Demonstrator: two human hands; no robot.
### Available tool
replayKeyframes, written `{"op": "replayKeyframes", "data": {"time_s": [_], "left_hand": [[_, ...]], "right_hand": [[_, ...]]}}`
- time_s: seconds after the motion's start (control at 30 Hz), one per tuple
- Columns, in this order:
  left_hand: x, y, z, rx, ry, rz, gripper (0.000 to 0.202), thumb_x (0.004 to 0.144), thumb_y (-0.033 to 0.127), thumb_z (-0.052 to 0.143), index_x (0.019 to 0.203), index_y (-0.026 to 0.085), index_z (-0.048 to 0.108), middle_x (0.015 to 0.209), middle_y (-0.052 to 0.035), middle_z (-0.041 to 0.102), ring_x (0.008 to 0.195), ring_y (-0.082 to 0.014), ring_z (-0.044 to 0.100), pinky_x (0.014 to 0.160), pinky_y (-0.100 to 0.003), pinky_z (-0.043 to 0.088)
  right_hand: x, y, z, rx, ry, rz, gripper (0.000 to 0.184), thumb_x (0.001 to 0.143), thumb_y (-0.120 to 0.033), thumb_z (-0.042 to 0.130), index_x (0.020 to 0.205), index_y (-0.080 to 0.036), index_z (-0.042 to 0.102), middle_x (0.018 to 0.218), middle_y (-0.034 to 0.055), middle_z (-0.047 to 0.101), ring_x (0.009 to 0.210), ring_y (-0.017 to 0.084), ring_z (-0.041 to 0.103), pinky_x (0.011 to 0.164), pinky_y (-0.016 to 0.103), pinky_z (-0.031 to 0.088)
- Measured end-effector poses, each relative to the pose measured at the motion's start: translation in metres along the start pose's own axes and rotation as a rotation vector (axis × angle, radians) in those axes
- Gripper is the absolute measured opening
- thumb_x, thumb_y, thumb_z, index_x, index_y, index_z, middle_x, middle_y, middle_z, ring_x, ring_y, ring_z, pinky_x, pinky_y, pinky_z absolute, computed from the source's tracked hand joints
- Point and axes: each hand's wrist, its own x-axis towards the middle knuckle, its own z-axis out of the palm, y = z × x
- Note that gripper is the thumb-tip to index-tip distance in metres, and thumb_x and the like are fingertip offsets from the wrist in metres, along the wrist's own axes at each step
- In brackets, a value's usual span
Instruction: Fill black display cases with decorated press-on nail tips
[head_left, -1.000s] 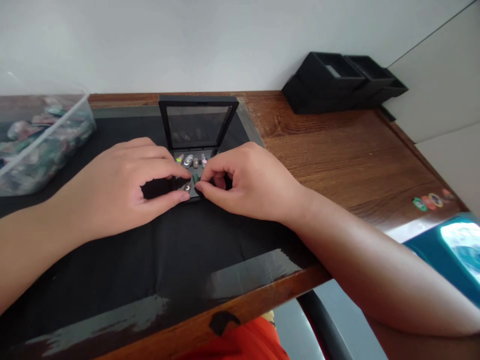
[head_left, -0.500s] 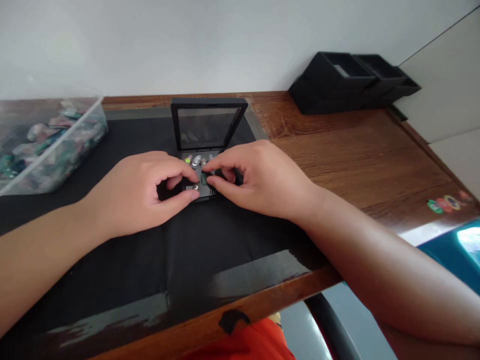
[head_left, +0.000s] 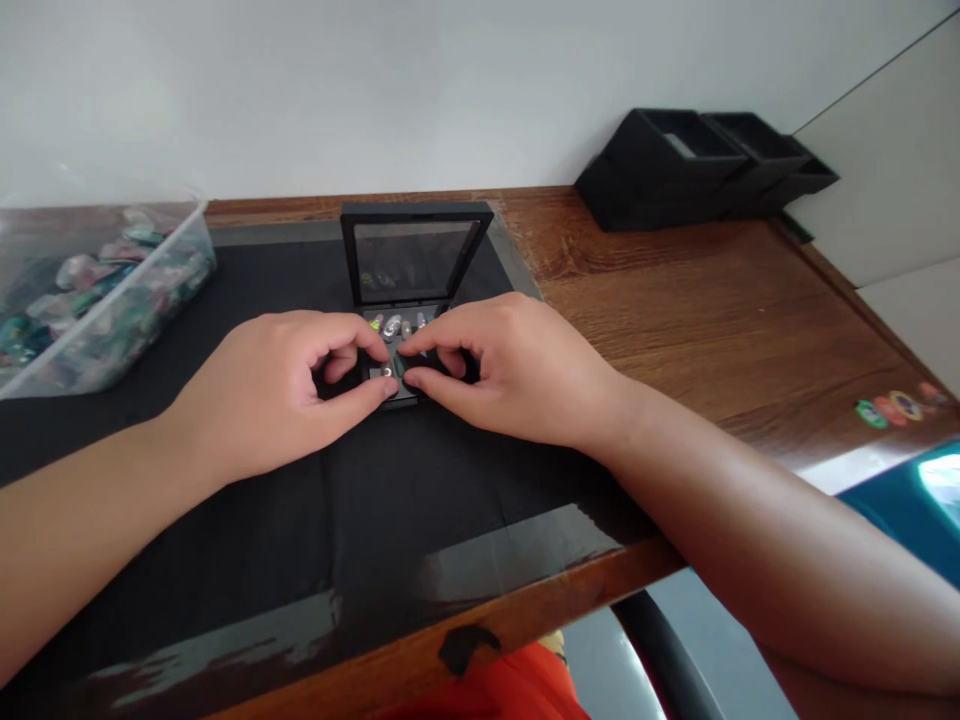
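A small black display case [head_left: 415,258] stands open on the black mat [head_left: 247,480], its clear lid upright. Several small coloured stones [head_left: 392,325] lie in a row on its base. My left hand [head_left: 281,390] rests on the case's left side, thumb and forefinger pinched at the front edge by a small silvery piece [head_left: 387,372]. Opposite it, my right hand [head_left: 510,370] has curled fingers, its thumb and forefinger pinched over the middle of the base. What that pinch holds is hidden.
A clear plastic tub [head_left: 97,285] of mixed coloured stones sits at the left. Black open boxes [head_left: 697,165] are stacked at the back right on the wooden table [head_left: 712,320]. Stickers [head_left: 892,408] lie near the right edge. A chair and orange cloth [head_left: 495,690] show below.
Both hands have drawn closer together over the case's base. The green stone seen between the right fingers a moment ago is now covered.
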Motion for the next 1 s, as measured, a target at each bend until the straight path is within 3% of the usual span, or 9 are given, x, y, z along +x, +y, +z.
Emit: {"op": "replayKeyframes", "data": {"time_s": [0.23, 0.43, 0.6, 0.73, 1.0], "left_hand": [[-0.001, 0.002, 0.0, -0.018, 0.08, -0.015, 0.029, 0.091, 0.056, 0.07, 0.097, 0.028, 0.074, 0.078, 0.0025, 0.064, 0.068, -0.0161, 0.056, 0.065, -0.034, 0.041], [0.0, -0.003, -0.003, 0.033, 0.178, -0.028, 0.025, 0.098, 0.051, 0.063, 0.106, 0.031, 0.076, 0.095, -0.0003, 0.073, 0.084, -0.0196, 0.064, 0.075, -0.037, 0.048], [0.0, -0.006, -0.001, 0.09, 0.162, -0.057, 0.03, 0.1, 0.052, 0.057, 0.108, 0.033, 0.078, 0.105, -0.0002, 0.079, 0.097, -0.0239, 0.072, 0.08, -0.041, 0.053], [0.0, -0.006, 0.0, 0.094, 0.162, -0.051, 0.033, 0.101, 0.054, 0.057, 0.106, 0.033, 0.081, 0.112, 0.0014, 0.083, 0.109, -0.026, 0.075, 0.093, -0.044, 0.056], [-0.002, -0.007, 0.0, 0.103, 0.153, 0.034, 0.037, 0.106, 0.051, 0.057, 0.112, 0.028, 0.086, 0.114, -0.0056, 0.085, 0.105, -0.0287, 0.077, 0.093, -0.048, 0.06]], "right_hand": [[-0.001, 0.002, 0.0, 0.002, 0.052, -0.021, 0.016, 0.096, -0.027, 0.078, 0.107, -0.023, 0.089, 0.071, -0.0043, 0.067, 0.065, 0.01, 0.052, 0.066, 0.031, 0.029], [0.002, 0.008, -0.005, 0.04, 0.138, 0.034, 0.011, 0.097, -0.029, 0.079, 0.099, -0.023, 0.088, 0.072, -0.004, 0.069, 0.067, 0.01, 0.055, 0.066, 0.031, 0.033], [0.004, 0.011, -0.007, -0.01, 0.151, 0.105, 0.013, 0.096, -0.03, 0.079, 0.104, -0.022, 0.086, 0.068, -0.0047, 0.062, 0.068, 0.011, 0.055, 0.068, 0.031, 0.032], [0.005, 0.011, -0.009, -0.041, 0.15, 0.161, 0.013, 0.096, -0.031, 0.079, 0.101, -0.02, 0.084, 0.069, -0.0039, 0.063, 0.07, 0.012, 0.056, 0.07, 0.031, 0.032], [0.006, 0.014, -0.01, -0.026, 0.114, 0.17, 0.016, 0.094, -0.029, 0.08, 0.105, -0.02, 0.085, 0.07, -0.0024, 0.066, 0.071, 0.014, 0.056, 0.07, 0.031, 0.033]]}}
